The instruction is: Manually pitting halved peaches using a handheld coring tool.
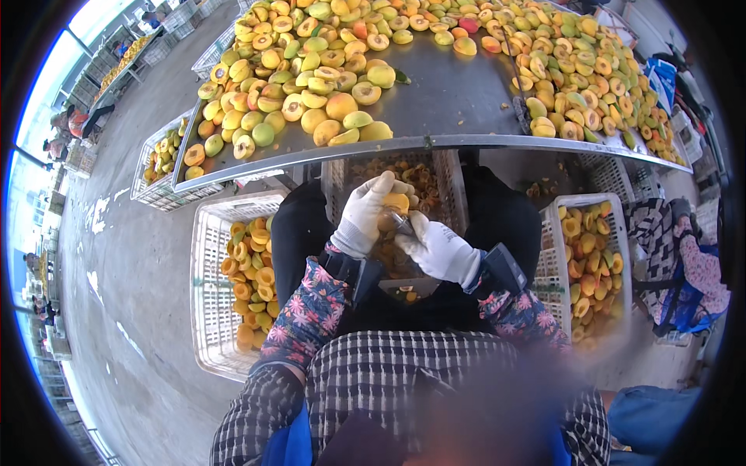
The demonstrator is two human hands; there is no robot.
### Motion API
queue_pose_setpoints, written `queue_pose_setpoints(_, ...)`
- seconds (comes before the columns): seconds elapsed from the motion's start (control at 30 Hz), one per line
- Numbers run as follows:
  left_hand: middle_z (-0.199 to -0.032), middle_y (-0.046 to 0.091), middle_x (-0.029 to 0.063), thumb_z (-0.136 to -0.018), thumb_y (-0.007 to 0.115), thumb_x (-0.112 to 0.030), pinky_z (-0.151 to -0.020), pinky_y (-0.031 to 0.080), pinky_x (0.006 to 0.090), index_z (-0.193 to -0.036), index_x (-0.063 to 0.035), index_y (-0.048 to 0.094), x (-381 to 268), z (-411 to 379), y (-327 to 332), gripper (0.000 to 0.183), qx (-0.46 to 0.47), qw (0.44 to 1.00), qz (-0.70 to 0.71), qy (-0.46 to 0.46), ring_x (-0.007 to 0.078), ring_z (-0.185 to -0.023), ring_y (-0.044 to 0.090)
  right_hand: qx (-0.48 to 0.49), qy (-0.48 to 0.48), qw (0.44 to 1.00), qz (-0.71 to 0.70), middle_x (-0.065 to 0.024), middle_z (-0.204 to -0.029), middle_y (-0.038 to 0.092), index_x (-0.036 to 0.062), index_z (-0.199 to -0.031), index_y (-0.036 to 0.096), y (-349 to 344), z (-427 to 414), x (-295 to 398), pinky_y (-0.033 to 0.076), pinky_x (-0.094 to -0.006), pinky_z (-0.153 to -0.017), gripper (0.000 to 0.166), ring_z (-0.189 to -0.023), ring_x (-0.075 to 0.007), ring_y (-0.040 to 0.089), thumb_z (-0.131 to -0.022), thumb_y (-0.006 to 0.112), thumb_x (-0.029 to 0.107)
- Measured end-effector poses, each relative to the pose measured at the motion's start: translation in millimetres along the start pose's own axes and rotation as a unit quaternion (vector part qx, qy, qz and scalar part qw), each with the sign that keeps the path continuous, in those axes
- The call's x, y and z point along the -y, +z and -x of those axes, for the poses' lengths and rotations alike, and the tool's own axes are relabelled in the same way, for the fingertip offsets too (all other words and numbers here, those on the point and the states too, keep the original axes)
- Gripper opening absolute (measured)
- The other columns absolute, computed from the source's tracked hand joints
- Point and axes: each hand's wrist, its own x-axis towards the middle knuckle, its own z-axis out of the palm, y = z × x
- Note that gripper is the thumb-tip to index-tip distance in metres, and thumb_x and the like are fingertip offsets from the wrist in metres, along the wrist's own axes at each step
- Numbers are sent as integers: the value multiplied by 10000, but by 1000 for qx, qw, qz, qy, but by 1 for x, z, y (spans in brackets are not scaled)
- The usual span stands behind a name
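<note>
My left hand point(368, 211), in a white knit glove, holds a yellow peach half point(396, 203) over the crate between my knees. Gloved too, my right hand point(438, 246) grips a small metal tool point(402, 222), its tip against the fruit's underside. Fine detail of the tool is hidden by the fingers. Below both hands, the plastic crate point(453, 180) contains brown pits and scraps point(424, 179). Beyond them stands a metal table point(449, 87) with heaps of halved peaches point(309, 87) on its left and right parts.
A white crate of peach halves point(204, 291) stands on my left, another crate point(560, 256) on my right. The table's metal rim point(349, 152) runs just beyond my hands. A person's denim-covered leg point(653, 416) is at lower right. Other people sit by distant tables at left.
</note>
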Motion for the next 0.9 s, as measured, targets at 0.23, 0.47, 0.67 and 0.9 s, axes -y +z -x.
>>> queue_pose_setpoints(0.23,-942,665,147,-960,559,-353,-717,575,380,-950,28,642,13,-5,4,390,-57,996,-2,68,259,-852,675,-31,76,995,-50,-152,-765,636,9,-1112,510,16,1,-2,486,-402,-621,316,-658,-346,618,-960,525,286)
queue_pose_setpoints(0.47,-961,663,154,-943,567,-410,-697,590,411,-999,20,629,10,-4,2,438,-22,999,21,18,284,-842,680,79,232,827,-505,50,-608,445,119,-957,508,4,7,17,310,-209,-393,255,-413,-60,380,-991,498,371)
queue_pose_setpoints(0.67,-994,642,116,-918,598,-438,-705,581,446,-976,-58,601,16,-5,13,384,-38,993,115,4,314,-888,662,95,251,720,-640,38,-591,411,94,-968,528,0,14,11,257,-221,-370,277,-395,-73,325,-999,481,366)
queue_pose_setpoints(0.9,-957,652,121,-934,602,-373,-693,565,423,-955,-34,610,-2,0,-1,339,-142,986,60,69,290,-824,660,25,223,842,-491,29,-613,426,60,-1054,532,-20,21,-1,307,-230,-413,257,-451,-70,357,-1012,451,300)
